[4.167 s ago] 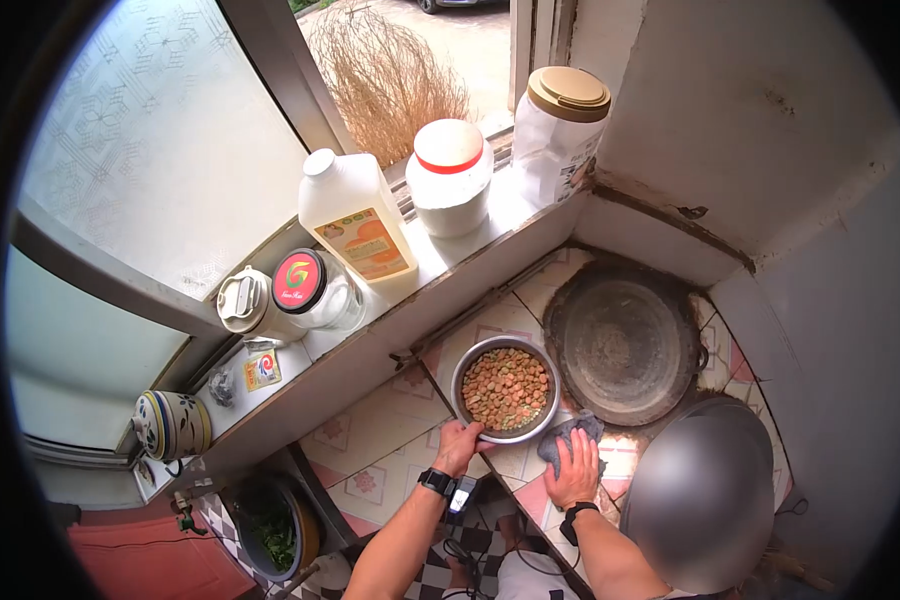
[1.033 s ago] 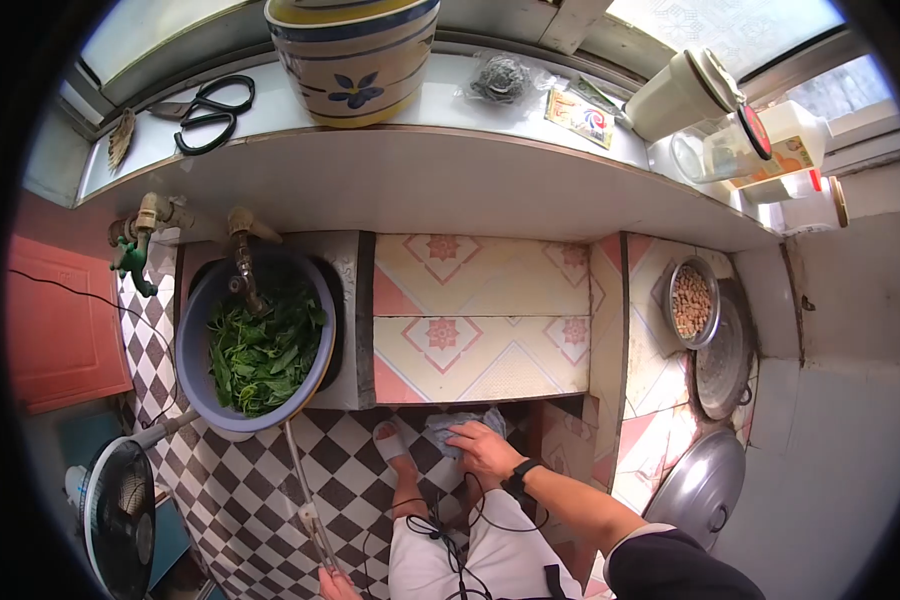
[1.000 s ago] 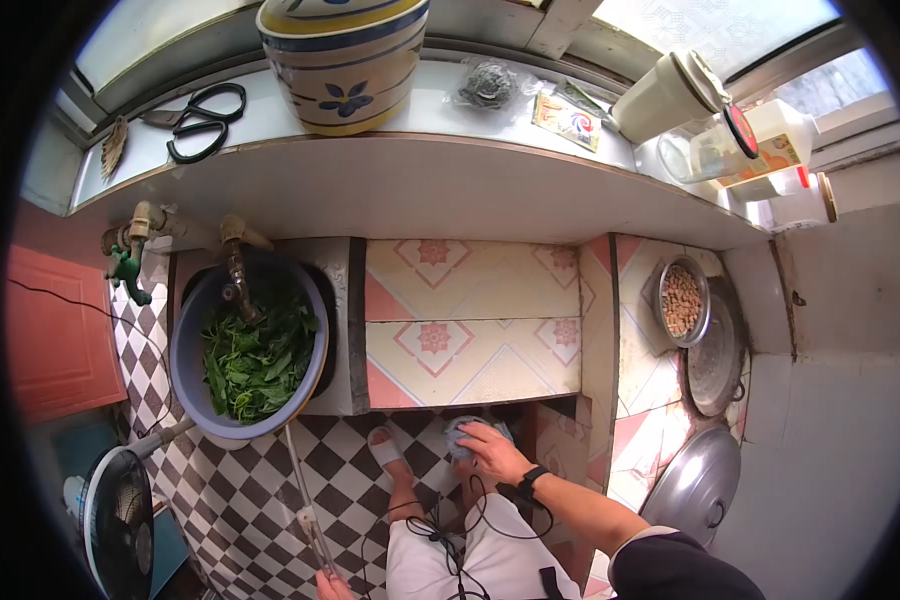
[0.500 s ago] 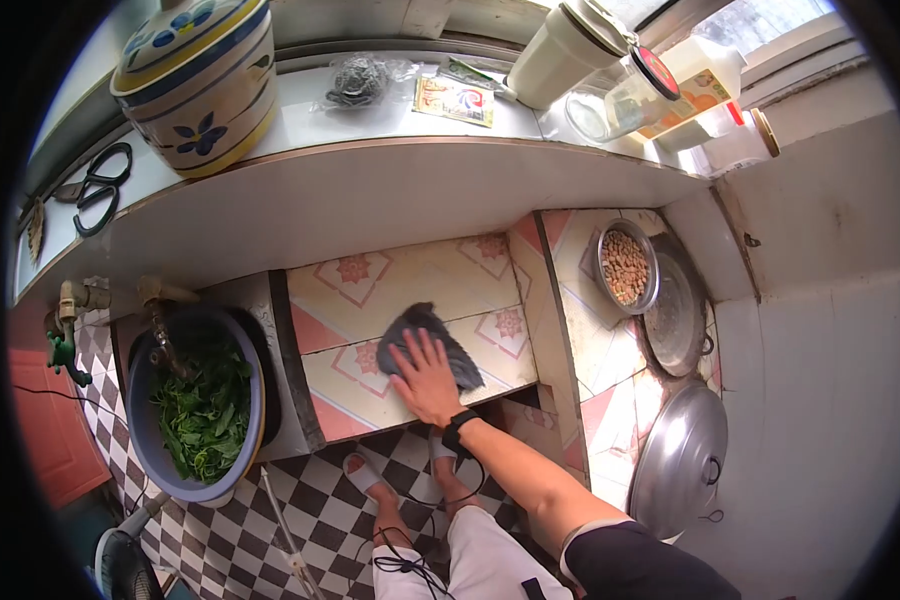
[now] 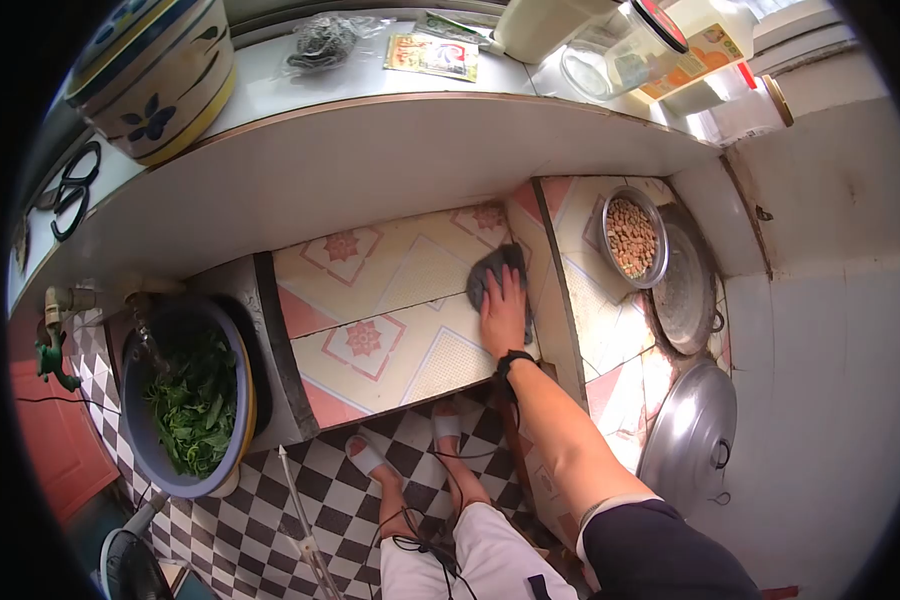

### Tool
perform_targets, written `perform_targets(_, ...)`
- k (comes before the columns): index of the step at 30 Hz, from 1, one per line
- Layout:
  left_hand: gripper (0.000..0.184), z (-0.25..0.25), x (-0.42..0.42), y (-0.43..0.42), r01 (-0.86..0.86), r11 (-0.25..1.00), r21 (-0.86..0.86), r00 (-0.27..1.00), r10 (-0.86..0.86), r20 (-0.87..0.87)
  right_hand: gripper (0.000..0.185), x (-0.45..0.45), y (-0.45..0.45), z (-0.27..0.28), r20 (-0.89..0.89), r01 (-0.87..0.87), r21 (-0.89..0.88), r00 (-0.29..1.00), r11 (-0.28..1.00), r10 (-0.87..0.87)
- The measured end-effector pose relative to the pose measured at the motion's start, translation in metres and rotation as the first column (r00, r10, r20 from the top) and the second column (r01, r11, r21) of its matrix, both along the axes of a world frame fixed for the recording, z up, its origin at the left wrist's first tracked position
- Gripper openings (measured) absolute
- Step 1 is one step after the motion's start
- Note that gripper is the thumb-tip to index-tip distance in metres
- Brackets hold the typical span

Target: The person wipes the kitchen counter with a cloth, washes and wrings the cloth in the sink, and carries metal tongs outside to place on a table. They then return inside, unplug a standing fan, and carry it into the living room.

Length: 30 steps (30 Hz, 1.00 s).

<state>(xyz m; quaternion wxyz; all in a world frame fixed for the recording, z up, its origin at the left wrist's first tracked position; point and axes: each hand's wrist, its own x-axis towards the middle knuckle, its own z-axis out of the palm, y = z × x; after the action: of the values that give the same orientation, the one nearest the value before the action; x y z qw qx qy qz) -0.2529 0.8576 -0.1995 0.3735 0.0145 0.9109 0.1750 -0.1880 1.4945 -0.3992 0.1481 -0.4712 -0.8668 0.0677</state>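
My right hand (image 5: 503, 312) lies palm down on a dark grey cloth (image 5: 485, 275), its fingers stretched out and slightly apart. Beneath them the crumpled cloth rests at the right end of the tiled counter (image 5: 370, 290), against the side of the raised ledge. Pink diamond and flower patterns mark the cream tiles. A dark band (image 5: 515, 360) circles my right wrist. My left hand is out of view.
At left, a blue-grey basin (image 5: 242, 400) of leafy greens (image 5: 195, 415) sits under a tap (image 5: 145, 325). On the raised ledge at right are a metal bowl of peanuts (image 5: 632, 238) and a pot lid (image 5: 685, 435). Jars and scissors (image 5: 73, 190) line the upper shelf.
My right hand has slid the cloth to the right and farther back, from the counter's middle to its right end. The view has shifted slightly.
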Motion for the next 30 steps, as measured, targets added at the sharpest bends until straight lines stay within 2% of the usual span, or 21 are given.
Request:
perform_targets(1,0.041,0.003,-0.001,0.005,-0.11,0.992,0.066,0.992,0.105,0.075,0.048,0.02,-0.018,0.0,-0.021,0.015,-0.029,1.0,0.999,-0.016)
perform_targets(2,0.038,-0.025,0.01,-0.023,0.042,0.999,0.029,0.997,-0.04,-0.065,0.049,0.039,-0.039,0.002,-0.008,0.03,-0.06,1.0,0.998,-0.03)
perform_targets(4,0.036,-0.02,-0.001,-0.002,0.001,0.999,0.049,0.999,0.001,-0.044,0.049,0.071,-0.085,0.001,0.01,0.056,-0.059,0.998,0.997,-0.055)
perform_targets(8,0.034,-0.031,-0.009,-0.01,-0.041,0.994,0.1,0.999,0.044,-0.029,0.047,0.102,-0.154,0.03,0.029,0.111,-0.215,0.994,0.97,-0.108)
perform_targets(10,0.034,-0.033,-0.011,-0.024,-0.008,0.993,0.117,0.998,0.015,-0.057,0.043,0.097,-0.161,0.049,-0.143,0.185,-0.342,0.959,0.921,-0.246)
perform_targets(12,0.035,-0.03,-0.021,-0.032,0.073,0.988,0.134,0.997,-0.071,-0.018,0.04,0.067,-0.14,0.058,-0.251,0.196,-0.135,0.941,0.971,-0.225)
perform_targets(13,0.035,-0.034,-0.022,-0.042,0.084,0.988,0.132,0.996,-0.081,-0.024,0.038,0.047,-0.125,0.051,-0.305,0.206,-0.129,0.923,0.97,-0.236)
perform_targets(14,0.036,-0.038,-0.019,-0.059,0.103,0.986,0.133,0.991,-0.09,-0.1,0.041,0.022,-0.11,0.042,-0.286,0.214,-0.173,0.923,0.962,-0.257)
perform_targets(15,0.036,-0.04,-0.017,-0.07,0.123,0.983,0.135,0.98,-0.1,-0.17,0.046,-0.006,-0.105,0.026,-0.275,0.201,-0.287,0.919,0.937,-0.282)
perform_targets(16,0.038,-0.021,-0.026,-0.057,0.093,0.99,0.106,0.99,-0.081,-0.114,0.048,-0.035,-0.115,-0.005,0.006,0.265,-0.077,0.964,0.961,-0.265)
perform_targets(17,0.04,-0.003,-0.034,-0.04,0.069,0.994,0.081,0.997,-0.065,-0.05,0.048,-0.066,-0.139,-0.012,-0.025,0.301,0.008,0.953,0.954,-0.301)
perform_targets(18,0.04,-0.011,-0.031,-0.047,0.057,0.995,0.076,0.996,-0.052,-0.074,0.048,-0.087,-0.16,-0.013,-0.05,0.23,-0.008,0.972,0.973,-0.23)
perform_targets(20,0.039,-0.018,-0.03,-0.059,0.075,0.995,0.071,0.996,-0.071,-0.054,0.043,-0.108,-0.209,0.0,-0.166,-0.065,-0.118,0.985,0.991,0.045)
perform_targets(21,0.036,-0.019,-0.027,-0.058,0.048,0.991,0.123,0.996,-0.039,-0.079,0.044,-0.108,-0.237,0.003,-0.267,-0.256,-0.182,0.942,0.949,0.203)
perform_targets(23,0.034,-0.013,-0.022,-0.048,0.015,0.987,0.163,0.994,0.003,-0.106,0.041,-0.092,-0.279,0.009,-0.342,-0.568,-0.236,0.808,0.788,0.48)
perform_targets(25,0.03,-0.003,-0.025,-0.028,-0.076,0.992,0.101,0.996,0.072,0.043,0.035,-0.062,-0.293,-0.004,-0.341,-0.733,-0.224,0.677,0.643,0.653)
perform_targets(26,0.028,-0.006,-0.025,-0.029,0.03,0.992,0.126,0.999,-0.028,-0.018,0.021,-0.046,-0.285,-0.018,-0.314,-0.798,-0.091,0.591,0.596,0.743)
perform_targets(27,0.028,-0.013,-0.025,-0.035,0.024,0.993,0.119,0.999,-0.022,-0.024,0.01,-0.027,-0.26,-0.035,-0.153,-0.802,-0.038,0.594,0.596,0.789)
perform_targets(29,0.027,-0.022,-0.019,-0.052,0.135,0.988,0.075,0.986,-0.126,-0.11,0.003,0.039,-0.201,-0.059,0.077,-0.629,-0.125,0.765,0.767,0.64)
perform_targets(30,0.027,-0.022,-0.014,-0.053,0.129,0.99,0.061,0.986,-0.122,-0.115,0.003,0.071,-0.171,-0.055,0.181,-0.565,-0.083,0.802,0.821,0.57)
